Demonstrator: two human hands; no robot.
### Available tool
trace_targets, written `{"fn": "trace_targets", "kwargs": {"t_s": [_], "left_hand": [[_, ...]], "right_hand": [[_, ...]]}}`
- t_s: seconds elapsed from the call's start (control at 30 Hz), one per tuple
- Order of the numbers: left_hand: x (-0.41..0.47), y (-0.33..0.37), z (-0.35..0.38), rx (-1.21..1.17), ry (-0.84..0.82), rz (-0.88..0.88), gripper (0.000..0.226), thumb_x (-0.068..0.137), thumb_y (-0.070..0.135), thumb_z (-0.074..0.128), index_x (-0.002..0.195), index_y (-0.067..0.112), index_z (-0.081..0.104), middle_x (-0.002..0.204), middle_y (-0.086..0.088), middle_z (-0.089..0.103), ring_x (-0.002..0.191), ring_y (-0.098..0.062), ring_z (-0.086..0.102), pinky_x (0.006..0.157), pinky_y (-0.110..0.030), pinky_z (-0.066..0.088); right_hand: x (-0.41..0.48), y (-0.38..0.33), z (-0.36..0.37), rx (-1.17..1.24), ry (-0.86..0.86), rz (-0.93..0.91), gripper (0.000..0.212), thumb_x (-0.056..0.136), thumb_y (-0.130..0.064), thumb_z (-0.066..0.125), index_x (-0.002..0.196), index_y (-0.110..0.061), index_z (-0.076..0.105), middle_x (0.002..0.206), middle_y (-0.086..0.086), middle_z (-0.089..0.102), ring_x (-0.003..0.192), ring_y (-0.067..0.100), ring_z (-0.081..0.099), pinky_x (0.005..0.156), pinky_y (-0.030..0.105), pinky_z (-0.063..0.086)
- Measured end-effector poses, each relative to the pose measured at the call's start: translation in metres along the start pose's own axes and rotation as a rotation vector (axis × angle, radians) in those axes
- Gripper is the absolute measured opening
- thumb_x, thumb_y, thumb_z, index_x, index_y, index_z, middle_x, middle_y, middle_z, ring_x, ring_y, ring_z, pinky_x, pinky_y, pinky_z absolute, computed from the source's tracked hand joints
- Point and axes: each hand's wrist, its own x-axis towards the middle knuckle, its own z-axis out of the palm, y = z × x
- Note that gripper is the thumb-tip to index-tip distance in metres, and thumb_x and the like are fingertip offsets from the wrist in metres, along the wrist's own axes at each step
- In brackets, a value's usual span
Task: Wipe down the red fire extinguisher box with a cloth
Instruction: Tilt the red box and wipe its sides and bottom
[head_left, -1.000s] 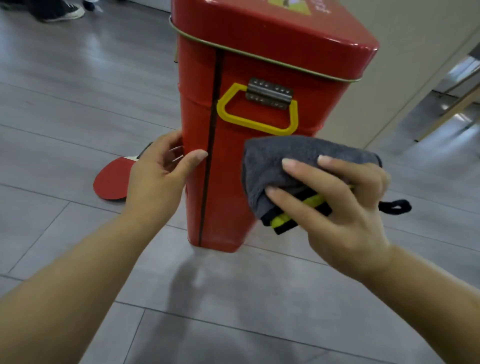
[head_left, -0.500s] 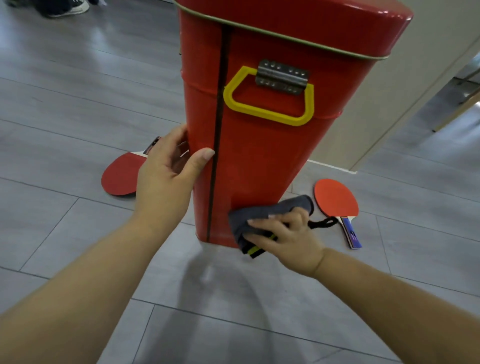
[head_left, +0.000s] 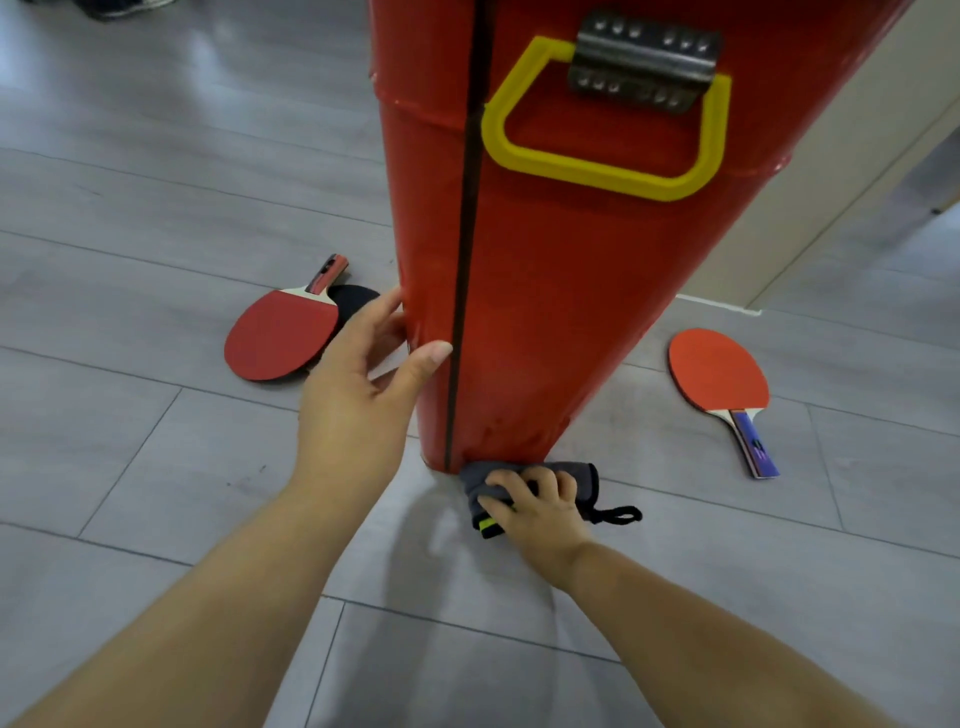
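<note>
Grey plank floor carries the standing red fire extinguisher box beside a pale wall. Left hand braces its corner, fingers straight; right hand grips the grey cloth at the box's base.

Box: top cut off by the upper edge of the view. Left hand: fingertips went out of sight behind the box's left edge. Cloth: largely covered by the right hand; whether it touched the box base could not be told. Black paddle: mostly hidden under the red paddle. Shoe: clipped at the top-left corner. Print on the other paddle's handle: too small to read. Both forearms were cut by the bottom edge.
</note>
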Motion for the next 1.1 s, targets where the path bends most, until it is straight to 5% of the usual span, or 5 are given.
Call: {"fn": "trace_targets", "kwargs": {"t_s": [0.13,0.3,0.5,0.8,1.1], "left_hand": [[-0.002,-0.003,-0.001,0.026,0.0,-0.032,0.041,0.084,0.028,0.067,0.12,0.041,0.053,0.111,0.025,0.06,0.112,0.004,0.056,0.078,0.001,0.043],[-0.007,0.002,0.002,0.037,-0.011,-0.051,0.046,0.085,0.029,0.065,0.128,0.035,0.051,0.118,0.019,0.06,0.119,0.0,0.051,0.078,0.004,0.04],[-0.021,0.002,-0.001,0.141,-0.071,-0.085,0.051,0.087,0.029,0.064,0.133,0.036,0.044,0.119,0.021,0.056,0.108,0.003,0.056,0.07,-0.002,0.044],[-0.052,-0.028,0.005,0.43,-0.277,-0.192,0.024,0.086,0.033,0.064,0.107,0.024,0.058,0.107,0.009,0.061,0.088,0.0,0.058,0.067,-0.01,0.04],[-0.073,-0.049,0.028,0.551,-0.52,-0.236,0.019,0.083,0.035,0.067,0.1,0.028,0.06,0.097,0.011,0.063,0.084,0.004,0.057,0.069,-0.009,0.04]], "right_hand": [[-0.003,-0.004,-0.018,0.104,-0.186,-0.029,0.066,0.08,-0.003,0.058,0.138,-0.031,0.04,0.148,0.0,0.017,0.125,0.039,0.023,0.099,0.054,0.027],[-0.014,0.009,-0.046,0.263,-0.484,-0.056,0.054,0.094,-0.013,0.047,0.143,-0.03,0.034,0.149,-0.002,0.023,0.128,0.03,0.025,0.104,0.041,0.03],[-0.059,0.034,-0.075,0.171,-0.591,-0.165,0.056,0.091,-0.003,0.047,0.142,-0.026,0.038,0.146,0.002,0.03,0.121,0.031,0.035,0.097,0.04,0.041],[-0.126,0.08,-0.055,0.088,-0.506,0.207,0.059,0.091,-0.01,0.049,0.145,-0.025,0.028,0.145,0.006,0.024,0.122,0.033,0.033,0.091,0.041,0.044],[-0.159,0.106,-0.026,0.195,-0.734,0.443,0.049,0.088,-0.019,0.059,0.134,-0.021,0.041,0.129,0.008,0.038,0.116,0.031,0.044,0.093,0.042,0.045]]}}
